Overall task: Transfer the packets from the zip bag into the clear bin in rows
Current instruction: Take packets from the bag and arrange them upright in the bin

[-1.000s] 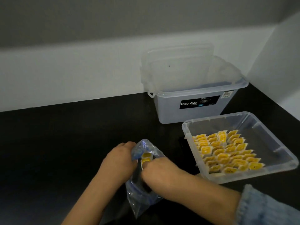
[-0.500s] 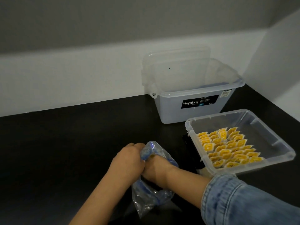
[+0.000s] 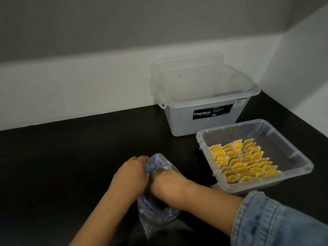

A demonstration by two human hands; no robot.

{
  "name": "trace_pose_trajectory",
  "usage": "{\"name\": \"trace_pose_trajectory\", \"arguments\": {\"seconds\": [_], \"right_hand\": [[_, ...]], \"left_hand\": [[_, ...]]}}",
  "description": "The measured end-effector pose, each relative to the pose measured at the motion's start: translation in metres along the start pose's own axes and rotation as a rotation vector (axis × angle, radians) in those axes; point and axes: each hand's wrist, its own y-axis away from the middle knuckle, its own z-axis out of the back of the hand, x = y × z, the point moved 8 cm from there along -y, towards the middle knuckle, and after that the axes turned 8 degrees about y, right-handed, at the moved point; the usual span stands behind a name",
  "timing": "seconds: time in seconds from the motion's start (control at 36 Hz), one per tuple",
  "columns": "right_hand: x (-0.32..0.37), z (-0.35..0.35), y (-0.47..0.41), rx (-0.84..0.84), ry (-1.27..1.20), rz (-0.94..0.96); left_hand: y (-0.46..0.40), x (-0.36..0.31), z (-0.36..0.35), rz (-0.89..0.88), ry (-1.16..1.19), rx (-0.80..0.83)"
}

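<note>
Right hand (image 3: 170, 183) is inside the mouth of the zip bag (image 3: 158, 208); its fingers are hidden by the plastic, so I cannot tell whether they pinch anything. Left hand (image 3: 130, 176) grips the bag's rim, fingers curled over the edge. One yellow packet (image 3: 158, 170) shows dimly through the bag; the rest of the contents are unreadable. Bag lies near the front edge of the dark surface (image 3: 71, 157). Clear bin (image 3: 292, 162) sits toward the right edge, holding yellow packets (image 3: 243, 160) in about four overlapping rows, exact count not resolvable. One Megabox tub (image 3: 204, 121) stands at the back right corner. Denim sleeve (image 3: 276, 222) cut off at frame bottom.
</note>
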Motion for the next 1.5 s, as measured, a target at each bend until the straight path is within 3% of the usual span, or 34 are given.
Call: {"name": "trace_pose_trajectory", "arguments": {"seconds": [0.14,0.28,0.36,0.44,0.53,0.61,0.86,1.0,1.06,1.25,1.5], "right_hand": [[-0.024,0.021,0.021,-0.168,-0.209,-0.053],[-0.073,0.023,0.043,-0.283,-0.846,-0.243],[-0.093,0.028,0.055,-0.346,-1.101,-0.281],[-0.102,0.032,0.066,-0.388,-1.417,-0.283],[-0.111,0.032,0.071,-0.449,-1.605,-0.303],[-0.117,0.03,0.074,-0.499,-1.639,-0.331],[-0.129,0.029,0.088,-0.472,-1.61,-0.358],[-0.123,0.014,0.084,-0.484,-1.898,-0.378],[-0.13,0.011,0.087,-0.562,-1.951,-0.416],[-0.169,0.016,0.115,-0.748,-1.656,-0.495],[-0.209,0.02,0.161,-0.787,-1.422,-0.487]], "left_hand": [[0.0,0.004,0.002,0.002,-0.027,0.003],[0.003,0.001,0.009,-0.013,-0.044,0.009],[0.007,-0.009,0.019,-0.058,-0.028,-0.012],[0.016,-0.027,0.025,-0.133,0.1,0.043],[0.026,-0.049,0.024,-0.172,0.454,0.153],[0.029,-0.066,0.03,-0.172,0.799,0.078],[0.02,-0.087,0.039,-0.234,0.944,-0.213],[0.017,-0.1,0.034,-0.228,1.114,-0.212],[0.014,-0.102,0.031,-0.226,1.081,-0.201],[0.003,-0.121,0.02,-0.245,0.922,-0.166],[-0.013,-0.166,-0.004,-0.403,0.706,-0.063]]}}
